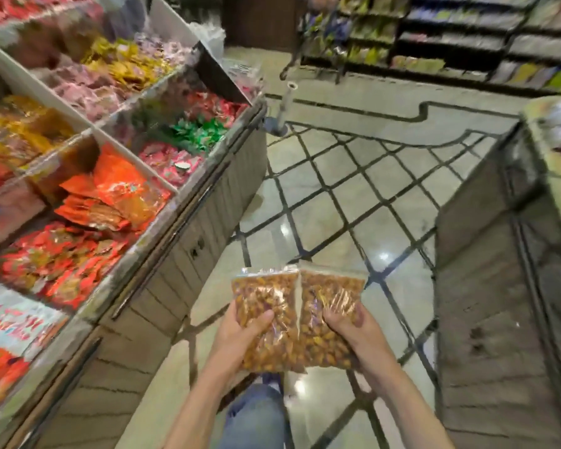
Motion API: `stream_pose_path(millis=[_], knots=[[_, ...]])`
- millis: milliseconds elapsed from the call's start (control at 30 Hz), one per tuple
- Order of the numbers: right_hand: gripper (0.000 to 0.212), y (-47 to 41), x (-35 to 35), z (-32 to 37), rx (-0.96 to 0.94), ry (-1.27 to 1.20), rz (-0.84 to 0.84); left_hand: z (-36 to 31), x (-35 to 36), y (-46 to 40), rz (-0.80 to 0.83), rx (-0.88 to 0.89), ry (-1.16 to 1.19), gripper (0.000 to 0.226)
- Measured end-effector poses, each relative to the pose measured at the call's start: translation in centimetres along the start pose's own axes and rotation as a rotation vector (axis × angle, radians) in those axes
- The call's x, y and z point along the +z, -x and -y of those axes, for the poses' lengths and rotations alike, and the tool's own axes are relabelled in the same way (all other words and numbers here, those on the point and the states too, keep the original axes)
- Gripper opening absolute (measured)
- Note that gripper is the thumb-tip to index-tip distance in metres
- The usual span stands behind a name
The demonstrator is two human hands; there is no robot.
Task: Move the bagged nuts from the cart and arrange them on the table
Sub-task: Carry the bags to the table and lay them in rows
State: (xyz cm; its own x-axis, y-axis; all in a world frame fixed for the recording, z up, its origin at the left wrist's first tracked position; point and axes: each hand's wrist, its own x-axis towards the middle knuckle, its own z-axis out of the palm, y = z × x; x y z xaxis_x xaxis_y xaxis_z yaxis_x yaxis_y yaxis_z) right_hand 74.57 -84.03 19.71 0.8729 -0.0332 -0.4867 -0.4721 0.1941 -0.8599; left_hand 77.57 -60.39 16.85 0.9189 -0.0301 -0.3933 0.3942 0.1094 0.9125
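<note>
Two clear bags of nuts, left bag (266, 319) and right bag (329, 319), held side by side, long axes pointing away. Left hand (240, 332) grips one, right hand (353, 332) the other. Display table (162, 222) lies left, nearer the left hand.

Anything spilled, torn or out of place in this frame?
Nothing stands out. The left hand and right hand each hold a sealed bag of nuts, left bag and right bag, side by side above the floor. No nuts loose.
</note>
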Motion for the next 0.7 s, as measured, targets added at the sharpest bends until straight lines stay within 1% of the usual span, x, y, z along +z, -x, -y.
stream_pose_path(millis=[67,133,167,233,367,467,633,700], knots=[[0.052,-2.4,-1.9,2.0,-0.015,-0.041,-0.072,-1.3,2.6,-4.3,0.085,-0.017,-0.048,0.052],[0.048,-4.9,-3.7,4.2,-0.039,-0.074,-0.133,-3.0,5.0,-8.7,0.163,-0.02,-0.074,0.068],[0.05,-6.3,-4.5,5.3,-0.048,-0.074,-0.167,-3.9,6.3,-10.8,0.198,-0.027,-0.082,0.075],[0.059,-8.9,-6.1,7.8,-0.06,-0.081,-0.241,-6.0,9.0,-15.0,0.304,-0.051,-0.105,0.08],[0.068,-14.2,-9.3,12.1,-0.096,-0.133,-0.38,-10.1,14.6,-23.3,0.479,-0.047,-0.185,0.078],[0.059,-17.5,-11.6,14.5,-0.127,-0.179,-0.462,-12.5,19.0,-28.4,0.583,-0.036,-0.226,0.068],[0.057,-23.4,-16.5,17.9,-0.139,-0.274,-0.533,-14.9,26.3,-36.5,0.651,-0.069,-0.25,0.063],[0.057,-26.3,-18.9,19.0,-0.136,-0.298,-0.568,-15.5,29.5,-39.8,0.666,-0.056,-0.268,0.06]])
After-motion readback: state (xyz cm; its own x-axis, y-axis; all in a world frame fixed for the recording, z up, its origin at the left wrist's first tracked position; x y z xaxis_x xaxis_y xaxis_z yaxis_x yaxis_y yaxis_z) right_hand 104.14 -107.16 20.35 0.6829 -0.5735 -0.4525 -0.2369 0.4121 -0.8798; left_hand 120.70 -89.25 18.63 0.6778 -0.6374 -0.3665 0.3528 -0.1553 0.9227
